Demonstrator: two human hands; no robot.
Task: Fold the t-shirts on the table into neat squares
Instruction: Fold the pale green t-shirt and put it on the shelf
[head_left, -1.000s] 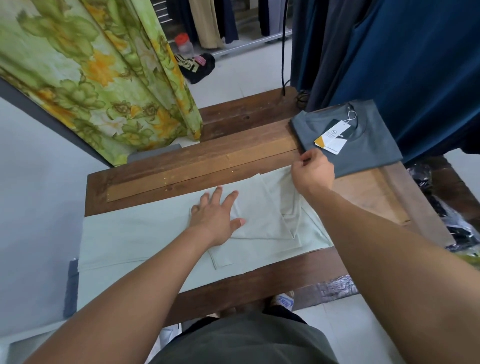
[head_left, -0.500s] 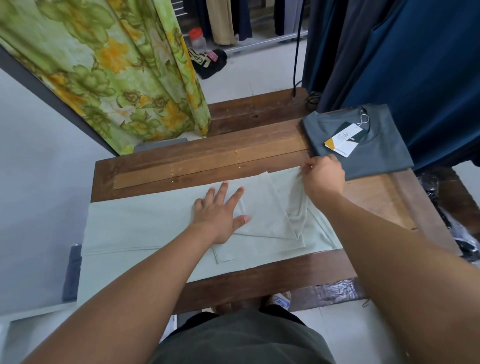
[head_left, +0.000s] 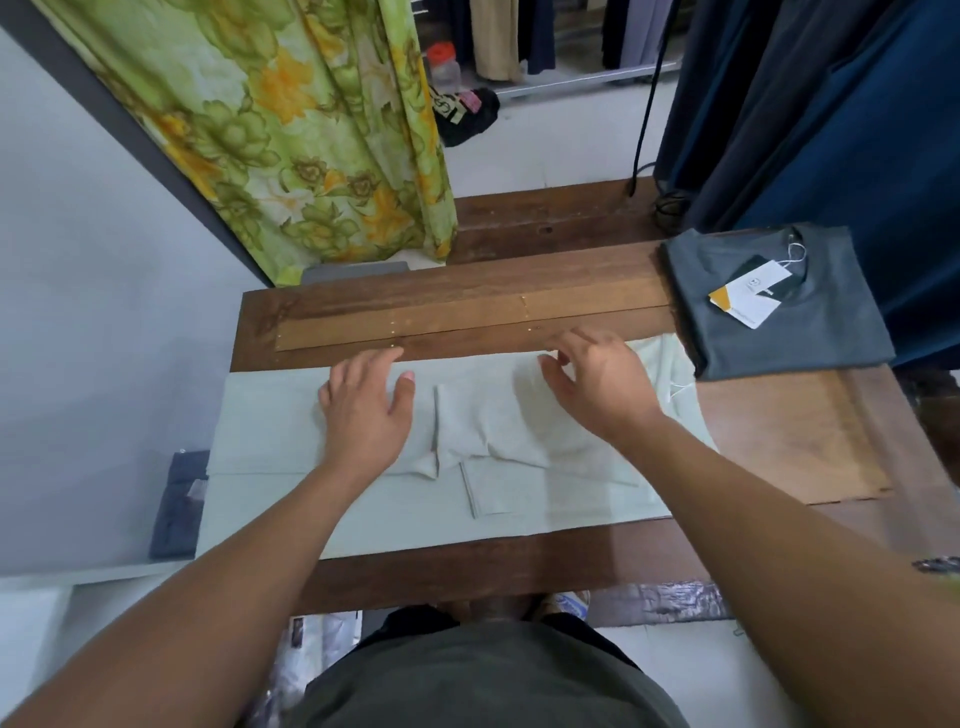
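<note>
Across the table's (head_left: 467, 312) near half, running past its left edge, lies the pale green t-shirt (head_left: 363, 514), partly folded. L hand (head_left: 363, 415) rests flat on it w/ fingers straight, holding nothing; R hand (head_left: 597, 389) is over the shirt, apart from the L, fingers spread & loose, gripping nothing – can't tell if it touches cloth. Folded grey t-shirt (head_left: 810, 338) w/ tag (head_left: 745, 301) sits at far right corner.

Soft even light, wide-angle edge distortion
</note>
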